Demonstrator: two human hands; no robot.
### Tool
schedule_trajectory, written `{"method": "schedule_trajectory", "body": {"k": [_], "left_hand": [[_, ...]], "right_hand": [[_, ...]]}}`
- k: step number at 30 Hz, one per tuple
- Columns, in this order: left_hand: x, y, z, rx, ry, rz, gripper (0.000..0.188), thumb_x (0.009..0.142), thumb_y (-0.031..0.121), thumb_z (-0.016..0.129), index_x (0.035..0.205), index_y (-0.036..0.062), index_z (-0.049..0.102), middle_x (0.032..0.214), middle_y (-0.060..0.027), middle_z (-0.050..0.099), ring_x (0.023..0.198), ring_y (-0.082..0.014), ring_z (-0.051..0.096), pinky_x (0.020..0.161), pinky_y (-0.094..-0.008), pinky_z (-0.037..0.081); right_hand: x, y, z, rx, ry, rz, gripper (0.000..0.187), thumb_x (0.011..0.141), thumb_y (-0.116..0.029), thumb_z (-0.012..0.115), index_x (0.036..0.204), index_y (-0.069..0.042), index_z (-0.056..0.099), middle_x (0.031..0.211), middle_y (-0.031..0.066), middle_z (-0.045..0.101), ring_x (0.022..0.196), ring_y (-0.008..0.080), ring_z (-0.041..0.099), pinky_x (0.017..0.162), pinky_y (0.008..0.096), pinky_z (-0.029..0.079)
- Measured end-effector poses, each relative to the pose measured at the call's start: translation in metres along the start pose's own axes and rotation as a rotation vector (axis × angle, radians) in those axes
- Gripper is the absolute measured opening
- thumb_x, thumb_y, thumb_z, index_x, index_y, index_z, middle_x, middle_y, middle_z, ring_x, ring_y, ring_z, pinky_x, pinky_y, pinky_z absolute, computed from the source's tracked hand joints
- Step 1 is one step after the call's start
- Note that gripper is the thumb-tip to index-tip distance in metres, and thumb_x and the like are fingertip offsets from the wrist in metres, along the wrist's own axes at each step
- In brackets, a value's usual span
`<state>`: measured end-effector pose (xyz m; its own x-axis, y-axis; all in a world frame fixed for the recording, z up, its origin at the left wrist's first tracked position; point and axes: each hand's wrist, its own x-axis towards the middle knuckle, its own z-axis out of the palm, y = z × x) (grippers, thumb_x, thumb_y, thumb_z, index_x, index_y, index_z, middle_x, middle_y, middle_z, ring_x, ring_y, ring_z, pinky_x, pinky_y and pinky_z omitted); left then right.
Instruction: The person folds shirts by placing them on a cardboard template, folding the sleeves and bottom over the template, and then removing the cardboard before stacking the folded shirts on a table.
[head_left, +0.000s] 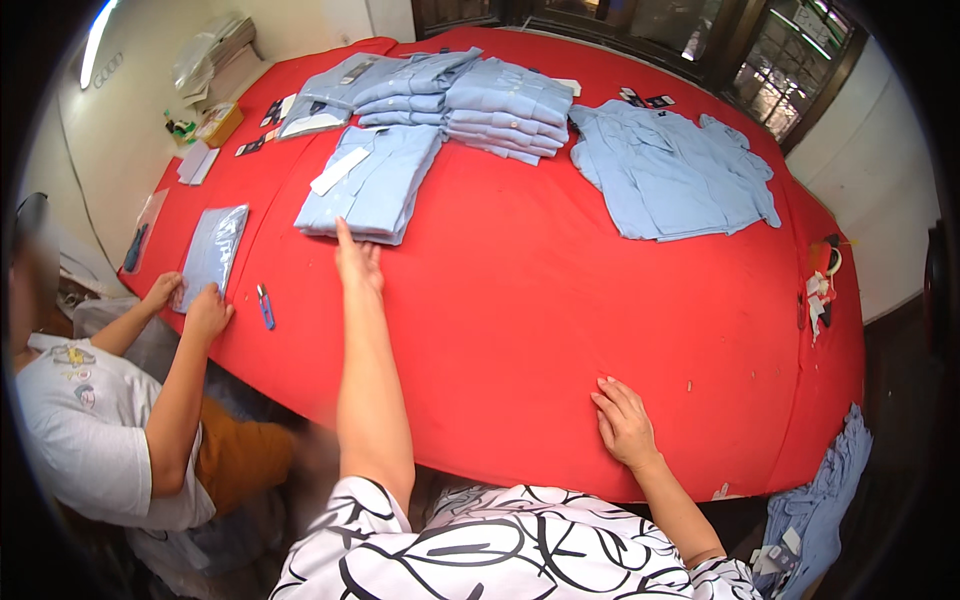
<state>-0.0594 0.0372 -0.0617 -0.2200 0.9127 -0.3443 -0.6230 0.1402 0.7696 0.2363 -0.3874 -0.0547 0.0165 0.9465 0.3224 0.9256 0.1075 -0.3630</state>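
Across a broad table, a red cloth (500,320) lies beneath the work, its edges curved by the lens; pale walls (890,180) flank it, and dark-framed windows (790,70) stand beyond the far edge. Loose shreds and a tape roll (833,262) lie near its right edge. A white card (340,170) rests slantwise on the nearest folded shirts (385,190), left of centre and just in front of taller blue stacks (510,105); no print on it can be made out. Black labels (250,147) lie at the far left, too small to read. Beside them, a yellow basket (220,125) contains small items that cannot be identified. A clear bag (212,255), in a co-worker's hands (208,315), encloses a folded blue garment; blue snips (266,308) lie nearby. The wearer's left hand (360,265) touches the near edge of the folded shirts, thumb over the top; whether it grips cannot be told. The right hand (624,420) rests on the cloth, fingers loosely extended, holding nothing. An unfolded blue shirt (675,175) lies at the far right.
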Motion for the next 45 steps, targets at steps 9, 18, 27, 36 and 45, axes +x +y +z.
{"method": "schedule_trajectory", "body": {"k": [9,18,27,36,45], "left_hand": [[-0.014,-0.012,-0.011,0.007,-0.119,-0.177,0.053,0.091,0.007,0.069,0.138,0.0026,0.045,0.128,-0.0143,0.057,0.11,-0.0312,0.061,0.095,-0.0463,0.053],[-0.267,-0.074,-0.043,0.151,-0.273,-0.466,0.049,0.094,0.014,0.067,0.137,0.0088,0.045,0.129,-0.008,0.056,0.111,-0.0224,0.059,0.086,-0.0375,0.056],[-0.384,-0.117,-0.051,0.25,-0.494,-0.735,0.052,0.102,0.025,0.058,0.142,-0.002,0.038,0.129,-0.0148,0.058,0.113,-0.0228,0.062,0.091,-0.0383,0.055],[-0.356,-0.061,-0.008,1.511,-1.07,0.791,0.048,0.087,0.025,0.07,0.13,0.0064,0.06,0.131,-0.0145,0.059,0.124,-0.0344,0.052,0.103,-0.0464,0.043],[-0.344,-0.095,0.005,1.577,-1.1,0.877,0.064,0.08,0.036,0.075,0.136,0.0124,0.057,0.15,-0.014,0.043,0.141,-0.0422,0.031,0.113,-0.0623,0.026]], "right_hand": [[-0.001,-0.001,0.004,-0.02,0.077,0.084,0.033,0.081,-0.005,0.069,0.114,-0.001,0.066,0.13,0.0129,0.062,0.125,0.0321,0.055,0.105,0.0432,0.044],[0.009,-0.016,-0.002,0.24,0.158,0.223,0.052,0.086,-0.017,0.069,0.135,-0.008,0.055,0.149,0.018,0.042,0.138,0.0394,0.038,0.113,0.0502,0.032],[0.008,-0.032,-0.018,0.015,-0.026,0.027,0.042,0.09,-0.02,0.064,0.13,-0.008,0.061,0.144,0.0148,0.049,0.135,0.035,0.042,0.111,0.0559,0.03],[0.076,0.015,-0.015,0.153,0.066,0.048,0.033,0.094,-0.02,0.061,0.122,-0.005,0.064,0.14,0.0153,0.053,0.129,0.0353,0.047,0.108,0.0503,0.035],[0.145,0.071,-0.011,0.241,0.011,0.289,0.033,0.095,-0.022,0.06,0.123,-0.005,0.065,0.139,0.0141,0.055,0.125,0.0333,0.049,0.104,0.0432,0.04]]}}
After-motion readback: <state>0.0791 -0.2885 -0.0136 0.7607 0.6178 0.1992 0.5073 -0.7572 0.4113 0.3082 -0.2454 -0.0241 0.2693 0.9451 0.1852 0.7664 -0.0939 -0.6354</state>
